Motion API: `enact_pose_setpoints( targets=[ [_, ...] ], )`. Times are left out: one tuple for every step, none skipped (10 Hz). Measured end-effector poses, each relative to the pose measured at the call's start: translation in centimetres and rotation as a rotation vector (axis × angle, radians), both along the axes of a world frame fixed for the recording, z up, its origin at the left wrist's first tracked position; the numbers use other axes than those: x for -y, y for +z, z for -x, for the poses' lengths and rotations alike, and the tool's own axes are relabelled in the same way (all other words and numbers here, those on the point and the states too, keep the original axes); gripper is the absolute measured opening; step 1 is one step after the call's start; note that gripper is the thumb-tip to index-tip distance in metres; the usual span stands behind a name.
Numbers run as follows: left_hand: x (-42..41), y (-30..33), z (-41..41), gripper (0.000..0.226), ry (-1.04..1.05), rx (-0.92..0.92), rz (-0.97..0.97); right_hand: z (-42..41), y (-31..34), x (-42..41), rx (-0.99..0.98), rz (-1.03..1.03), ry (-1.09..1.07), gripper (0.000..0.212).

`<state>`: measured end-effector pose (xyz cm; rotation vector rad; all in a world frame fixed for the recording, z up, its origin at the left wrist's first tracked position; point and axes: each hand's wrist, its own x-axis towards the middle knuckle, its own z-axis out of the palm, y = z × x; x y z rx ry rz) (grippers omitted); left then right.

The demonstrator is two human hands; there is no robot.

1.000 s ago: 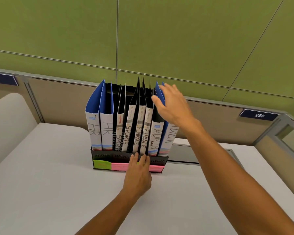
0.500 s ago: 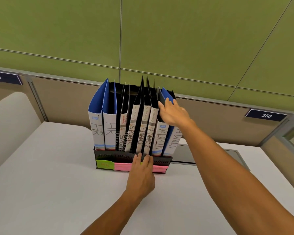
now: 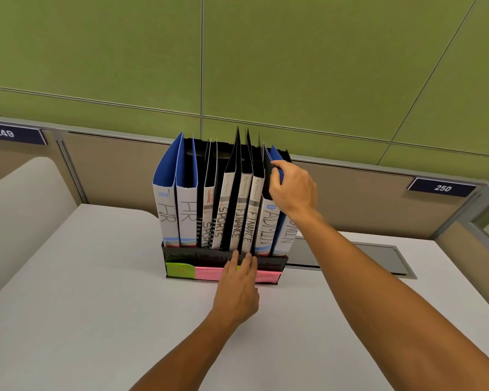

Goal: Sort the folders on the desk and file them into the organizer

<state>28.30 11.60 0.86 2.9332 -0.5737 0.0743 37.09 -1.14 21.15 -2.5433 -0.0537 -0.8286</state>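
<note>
A black mesh organizer (image 3: 198,256) stands on the white desk (image 3: 96,320) and holds several upright folders. Their spines read HR (image 3: 167,215) on the left, then SPORTS (image 3: 219,224), FINANCE (image 3: 237,224) and ADMIN (image 3: 266,230) on the right. My left hand (image 3: 237,286) lies flat on the desk, its fingertips against the organizer's front lip over the pink label. My right hand (image 3: 292,190) reaches in from the right. Its thumb and fingers pinch the blue cover of the rightmost ADMIN folder (image 3: 290,237) near its top, hiding part of the spine.
Green (image 3: 180,270) and pink (image 3: 209,273) sticky labels run along the organizer's front. A grey cable hatch (image 3: 356,258) sits in the desk behind it on the right. Beige partitions carry plates 249 (image 3: 14,134) and 250 (image 3: 442,188). A pale rounded surface (image 3: 17,210) lies at left.
My right hand came down from above the folder tops onto the ADMIN folders and now pinches the rightmost one's blue cover. My left hand has stayed against the organizer's front.
</note>
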Motion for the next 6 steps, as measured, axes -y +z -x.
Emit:
enact_pose_setpoints(
  targets=[
    [-0.5, 0.5, 0.2, 0.076, -0.02, -0.016, 0.001, 1.0, -1.2, 0.3, 0.094, 0.043, 0.088, 0.039],
    [-1.0, 1.7, 0.4, 0.072, -0.038, -0.042, -0.003, 3.3, -3.7, 1.0, 0.103, 0.021, 0.109, 0.052],
    [-1.3, 2.2, 0.7, 0.07, -0.058, -0.072, -0.048, 5.4, -5.7, 1.7, 0.07, -0.007, 0.093, 0.063],
    [-1.8, 1.9, 1.4, 0.075, -0.061, -0.11, -0.089, 8.6, -8.5, 2.7, 0.009, 0.067, 0.068, 0.077],
    [-2.0, 1.8, 2.4, 0.076, -0.05, -0.138, -0.045, 10.9, -9.9, 3.2, -0.07, 0.079, 0.079, 0.088],
    [-2.0, 2.0, 3.3, 0.078, -0.03, -0.175, 0.003, 13.5, -12.3, 3.9, -0.191, 0.076, 0.083, 0.091]
  ],
)
